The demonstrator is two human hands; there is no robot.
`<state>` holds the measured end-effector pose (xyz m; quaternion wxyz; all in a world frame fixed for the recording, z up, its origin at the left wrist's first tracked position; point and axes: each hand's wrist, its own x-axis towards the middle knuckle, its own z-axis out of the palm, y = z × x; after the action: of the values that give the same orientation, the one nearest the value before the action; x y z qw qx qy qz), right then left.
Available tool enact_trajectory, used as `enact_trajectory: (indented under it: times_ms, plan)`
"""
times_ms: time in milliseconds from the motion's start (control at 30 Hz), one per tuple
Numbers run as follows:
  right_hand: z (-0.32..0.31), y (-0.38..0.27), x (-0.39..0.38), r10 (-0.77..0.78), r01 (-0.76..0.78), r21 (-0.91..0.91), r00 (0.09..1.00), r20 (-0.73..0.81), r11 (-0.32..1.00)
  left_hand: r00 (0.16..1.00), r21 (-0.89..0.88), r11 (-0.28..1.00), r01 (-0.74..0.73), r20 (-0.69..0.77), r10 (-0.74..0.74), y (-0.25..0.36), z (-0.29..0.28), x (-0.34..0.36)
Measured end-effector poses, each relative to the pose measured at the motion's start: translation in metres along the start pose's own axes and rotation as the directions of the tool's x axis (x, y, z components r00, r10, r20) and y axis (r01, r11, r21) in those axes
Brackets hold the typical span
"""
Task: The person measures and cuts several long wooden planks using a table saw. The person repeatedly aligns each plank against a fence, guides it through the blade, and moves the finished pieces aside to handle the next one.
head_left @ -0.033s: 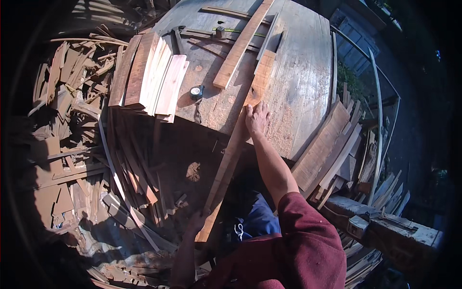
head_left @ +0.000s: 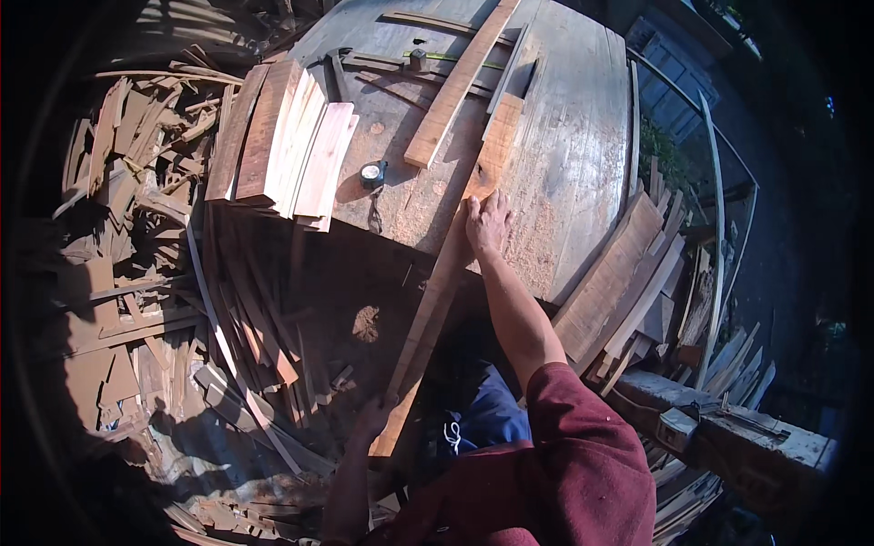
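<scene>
My right hand (head_left: 487, 223) rests on a long wooden board (head_left: 428, 318) that runs from the worktop (head_left: 574, 118) down toward my waist, fingers curled over it. Lower down, my left hand (head_left: 373, 419) grips the same board near its near end, partly in shadow. Beyond my right hand lies a short orange-brown board (head_left: 496, 146), with a longer plank (head_left: 455, 91) to its left. A round measuring tool or tape (head_left: 371, 174) sits on the worktop, left of these boards, among sawdust.
Stacked boards (head_left: 269, 136) overhang the worktop's left edge. A heap of scrap wood (head_left: 127, 155) fills the left side. More planks (head_left: 610, 282) lean along the right edge, beside a heavy beam (head_left: 728, 428). Dark strips and tools (head_left: 401, 73) lie at the worktop's back.
</scene>
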<state>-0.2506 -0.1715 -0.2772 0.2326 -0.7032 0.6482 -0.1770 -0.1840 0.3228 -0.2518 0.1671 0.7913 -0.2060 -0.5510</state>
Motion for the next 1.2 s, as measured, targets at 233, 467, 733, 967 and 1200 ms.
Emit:
enact_trajectory:
  times_ms: [233,467,733,967,1200]
  plan:
    - [-0.003,-0.003,0.024,0.018,-0.018,0.001,1.000,-0.003,1.000,0.997,-0.148,0.988,0.048,0.068,-0.038,0.036,-0.005,0.008]
    - [0.001,-0.002,0.037,0.011,-0.010,0.034,0.999,-0.034,0.999,0.998,-0.164,0.986,0.005,0.069,0.007,0.031,0.000,0.022]
    - [0.007,0.000,0.046,0.003,0.000,0.045,0.998,-0.064,0.999,0.996,-0.097,0.994,0.046,0.082,-0.038,0.066,-0.008,0.016]
    - [0.014,0.012,0.069,-0.037,0.047,0.063,0.989,-0.143,0.997,1.000,0.017,1.000,0.007,0.007,-0.007,0.059,0.000,0.036]
    - [0.016,0.016,0.090,-0.053,0.056,0.017,0.989,-0.141,0.998,0.998,-0.054,0.997,-0.057,-0.010,0.057,0.086,0.001,0.037]
